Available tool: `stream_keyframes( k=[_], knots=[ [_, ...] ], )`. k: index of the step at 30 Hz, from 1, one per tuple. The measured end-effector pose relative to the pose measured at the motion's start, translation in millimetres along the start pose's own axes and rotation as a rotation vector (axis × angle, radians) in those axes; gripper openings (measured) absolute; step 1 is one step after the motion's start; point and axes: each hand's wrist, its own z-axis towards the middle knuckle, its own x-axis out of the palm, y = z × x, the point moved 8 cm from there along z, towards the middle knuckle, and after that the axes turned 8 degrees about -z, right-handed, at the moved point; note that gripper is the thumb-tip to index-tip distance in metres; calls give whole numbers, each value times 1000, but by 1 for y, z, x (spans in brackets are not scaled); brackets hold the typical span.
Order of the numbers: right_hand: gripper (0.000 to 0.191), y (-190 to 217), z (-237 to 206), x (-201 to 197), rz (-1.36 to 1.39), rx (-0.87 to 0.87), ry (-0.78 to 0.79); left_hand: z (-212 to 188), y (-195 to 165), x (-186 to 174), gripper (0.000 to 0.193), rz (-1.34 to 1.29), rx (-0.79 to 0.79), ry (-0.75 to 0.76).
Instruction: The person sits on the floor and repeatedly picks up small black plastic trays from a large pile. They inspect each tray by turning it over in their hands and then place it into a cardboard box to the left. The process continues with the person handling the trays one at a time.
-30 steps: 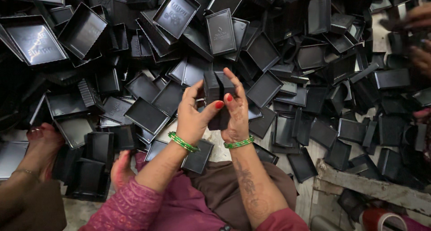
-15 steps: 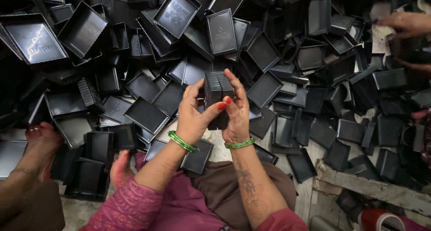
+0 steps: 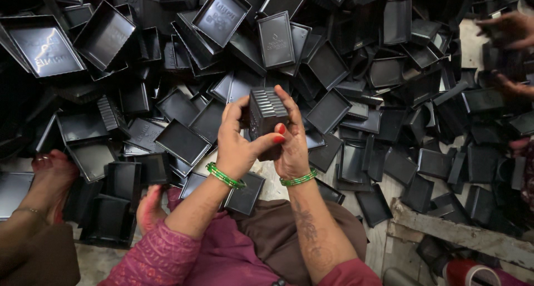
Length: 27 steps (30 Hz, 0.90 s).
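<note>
Stack of black trays (image 3: pixel 266 115) clasped in both hands' grip (left hand (image 3: pixel 238 144), right hand (image 3: pixel 292 147)) above tray-littered floor (image 3: pixel 384 236).

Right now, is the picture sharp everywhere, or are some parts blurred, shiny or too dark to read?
Head view: the left hand, right hand and the stack of black trays they hold are sharp and evenly lit; glare streaks a large tray at upper left; another person's hands at the right edge are motion-blurred; the pile's top corners sink into shadow.
</note>
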Motion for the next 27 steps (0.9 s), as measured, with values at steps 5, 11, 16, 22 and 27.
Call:
stream_keyframes(
  k=[5,11,16,22,27],
  knots=[
    [89,5,-1,1,48,-3,65,1,-19,0,89,54,88,37],
    [91,8,0,-2,58,-4,89,0,-23,3,94,54,111,62],
    [89,7,5,1,18,28,33,3,2,3,80,-153,-77,30],
    [84,-3,6,5,69,110,0,1,38,6,51,-723,-403,-76],
    [74,-2,10,1,327,148,-46,-1,42,10,60,-962,-644,-109]
  ],
)
